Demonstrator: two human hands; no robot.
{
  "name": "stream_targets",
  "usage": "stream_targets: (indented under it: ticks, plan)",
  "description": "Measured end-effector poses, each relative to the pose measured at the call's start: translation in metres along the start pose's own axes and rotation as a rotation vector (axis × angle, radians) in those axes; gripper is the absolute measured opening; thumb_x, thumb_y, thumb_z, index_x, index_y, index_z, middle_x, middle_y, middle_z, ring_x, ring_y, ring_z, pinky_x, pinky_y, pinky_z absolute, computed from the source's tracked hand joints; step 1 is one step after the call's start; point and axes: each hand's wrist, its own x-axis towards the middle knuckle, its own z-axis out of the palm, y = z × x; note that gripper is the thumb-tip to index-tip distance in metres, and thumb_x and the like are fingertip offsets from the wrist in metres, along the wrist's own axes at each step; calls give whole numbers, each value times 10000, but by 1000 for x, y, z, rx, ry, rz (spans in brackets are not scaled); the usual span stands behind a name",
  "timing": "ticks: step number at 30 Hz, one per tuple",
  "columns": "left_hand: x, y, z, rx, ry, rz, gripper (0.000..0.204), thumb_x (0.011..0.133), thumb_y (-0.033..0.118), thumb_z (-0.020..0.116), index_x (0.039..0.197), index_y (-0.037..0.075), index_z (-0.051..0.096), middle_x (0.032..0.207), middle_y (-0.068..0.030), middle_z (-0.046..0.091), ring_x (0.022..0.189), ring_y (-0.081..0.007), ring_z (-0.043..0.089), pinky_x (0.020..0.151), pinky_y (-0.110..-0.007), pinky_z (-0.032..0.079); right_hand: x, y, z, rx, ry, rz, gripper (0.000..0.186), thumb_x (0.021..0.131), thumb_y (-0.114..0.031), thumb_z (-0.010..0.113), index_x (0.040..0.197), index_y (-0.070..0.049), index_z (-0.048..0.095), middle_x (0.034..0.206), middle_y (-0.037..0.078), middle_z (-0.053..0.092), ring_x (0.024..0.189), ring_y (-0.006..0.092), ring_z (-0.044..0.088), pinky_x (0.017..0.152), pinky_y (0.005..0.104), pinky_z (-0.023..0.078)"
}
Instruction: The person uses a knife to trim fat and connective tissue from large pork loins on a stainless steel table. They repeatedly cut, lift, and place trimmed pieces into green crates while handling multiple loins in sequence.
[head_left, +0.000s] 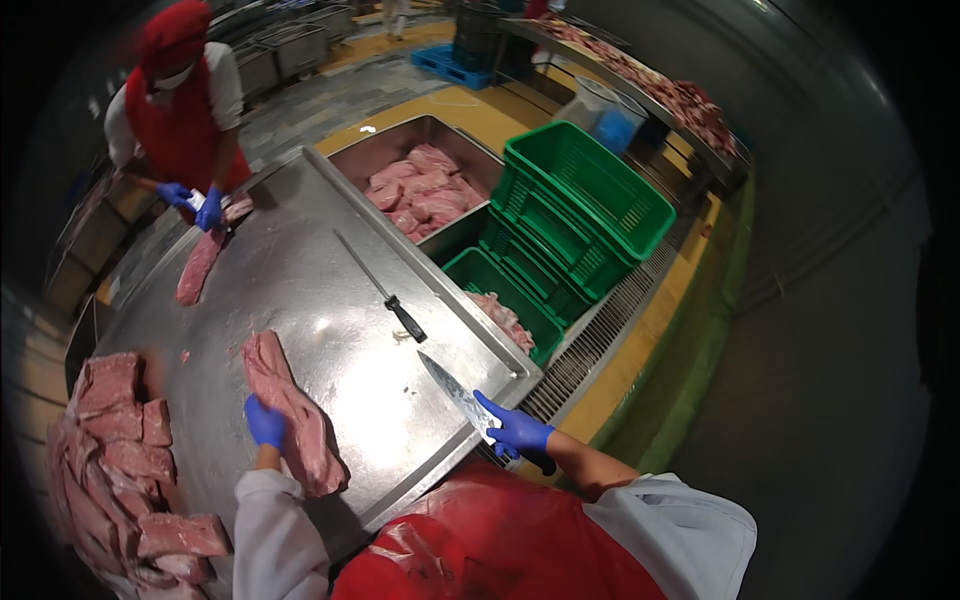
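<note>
A long strip of pink raw meat [292,405] lies on the steel table [215,375] in front of me. My left hand [265,421], in a blue glove, grips its left edge, with the fingertips partly hidden against the meat. In my right hand [520,430], also blue-gloved, is a knife [452,388] whose broad blade points away and left over the table's right edge. Farther off on the table rests a sharpening steel [366,268] with a black handle.
Many meat pieces [110,450] are heaped at left. Across the table a co-worker in a red apron [190,120] handles another strip [203,262]. Beyond the right edge stand a steel bin of meat [470,150], stacked green crates [590,180] and a green crate with scraps [455,268].
</note>
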Motion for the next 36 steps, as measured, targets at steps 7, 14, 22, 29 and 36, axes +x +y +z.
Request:
stream_targets:
  ticks: [7,14,22,29,36]
  plan:
    - [-116,88,76,416,-73,163,416,826,197,650,1139,-65,569,1323,-302,467,1160,-439,493,985,-477,402,70,-38,-19,50,-56,51,850,1004,-63,549,1603,-397,47,763,91,633,508,143,602,429,295,521]
    - [-185,66,5,-552,192,197,144,832,11,566,974,14,593,884,-98,619,869,-246,625,769,-362,510,110,-75,-11,-159,-88,-138,832,966,21,505,1619,-316,114,820,84,655,518,121,576,430,259,476]
    - [-353,43,-176,-707,789,-187,188,869,-58,581,992,84,566,883,14,541,701,-59,478,652,-204,403,180,-120,77,-467,-434,-247,808,976,-89,545,1618,-326,116,758,96,669,580,145,626,565,302,539]
    - [-453,-105,-102,-695,816,-279,194,847,-76,571,983,61,576,961,-50,616,906,-159,594,825,-302,492,204,-148,177,-506,-646,-296,778,981,-88,552,1611,-333,166,724,88,661,573,126,611,553,298,536]
    - [-414,-120,-34,-74,437,-517,210,825,199,700,949,32,666,905,-166,683,847,-231,671,771,-362,529,202,-144,192,-535,-613,-312,789,983,-71,546,1613,-336,151,752,94,664,574,125,611,556,306,538]
